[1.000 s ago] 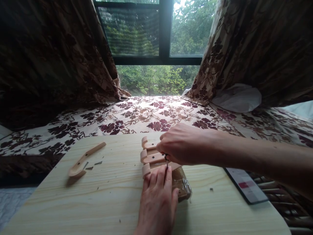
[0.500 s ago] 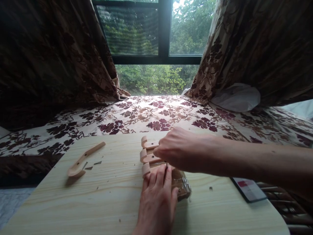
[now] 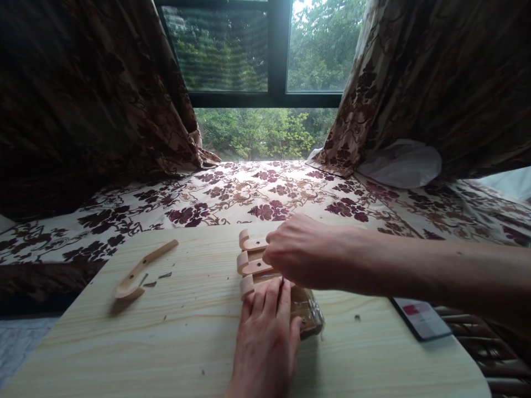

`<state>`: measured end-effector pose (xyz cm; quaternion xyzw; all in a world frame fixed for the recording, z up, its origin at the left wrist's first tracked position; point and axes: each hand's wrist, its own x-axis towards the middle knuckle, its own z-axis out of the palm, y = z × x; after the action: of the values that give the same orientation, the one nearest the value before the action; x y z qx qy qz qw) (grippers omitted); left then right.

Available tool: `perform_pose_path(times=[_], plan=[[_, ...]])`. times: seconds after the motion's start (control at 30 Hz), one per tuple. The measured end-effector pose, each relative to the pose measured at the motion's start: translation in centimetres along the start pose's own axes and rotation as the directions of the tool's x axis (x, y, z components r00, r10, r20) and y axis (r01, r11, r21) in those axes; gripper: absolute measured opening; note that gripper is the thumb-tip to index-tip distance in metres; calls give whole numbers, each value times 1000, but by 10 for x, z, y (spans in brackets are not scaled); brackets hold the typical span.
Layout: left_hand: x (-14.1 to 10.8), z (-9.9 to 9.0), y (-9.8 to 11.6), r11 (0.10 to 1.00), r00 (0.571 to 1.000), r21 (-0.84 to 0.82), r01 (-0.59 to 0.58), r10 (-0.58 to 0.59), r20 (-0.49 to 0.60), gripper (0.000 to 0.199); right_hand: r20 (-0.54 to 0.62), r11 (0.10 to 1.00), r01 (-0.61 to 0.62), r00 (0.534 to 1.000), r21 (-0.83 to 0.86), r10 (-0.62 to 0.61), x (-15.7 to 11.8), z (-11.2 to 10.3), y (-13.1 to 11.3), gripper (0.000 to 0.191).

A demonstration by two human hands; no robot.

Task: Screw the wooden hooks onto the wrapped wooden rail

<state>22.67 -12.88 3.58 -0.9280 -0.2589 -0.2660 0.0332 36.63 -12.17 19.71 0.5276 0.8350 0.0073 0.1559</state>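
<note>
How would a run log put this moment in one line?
left hand: on nearest wooden hook; right hand: closed, contents hidden; table, left side: loose hook, screws

The hook [image 3: 146, 270] is smooth, matt wood; the tabletop [image 3: 178, 342] is pale grained wood; the wrapping [image 3: 316, 316] looks like glossy clear plastic; the curtain [image 3: 352, 119] is patterned cloth.

Phone [image 3: 422, 319] – floral cloth [image 3: 232, 196] – dark-framed window [image 3: 277, 61]
</note>
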Motion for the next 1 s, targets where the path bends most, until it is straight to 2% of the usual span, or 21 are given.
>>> perform_pose_path(times=[0.3,0.43,0.57,0.83,1.0], plan=[[0,2,0,1000,999,-11,-7,6,-34,37,49,997,-74,996,-5,74,1,-1,3,12],[0,2,0,1000,1000,-17,-3,3,-28,37,30,999,-33,999,-20,33,-3,-6,2,16],[-1,1,0,1000,1000,-12,3,-3,-28,39,-1,1000,3,1000,-27,-3,0,-2,0,18],[0,4,1,1000,999,-14,-11,11,-50,38,55,997,-79,995,-26,80,-3,1,5,16],[-1,2,1,1000,1000,-7,14,-14,-22,39,-31,1000,-10,999,-8,10,-2,0,0,17]])
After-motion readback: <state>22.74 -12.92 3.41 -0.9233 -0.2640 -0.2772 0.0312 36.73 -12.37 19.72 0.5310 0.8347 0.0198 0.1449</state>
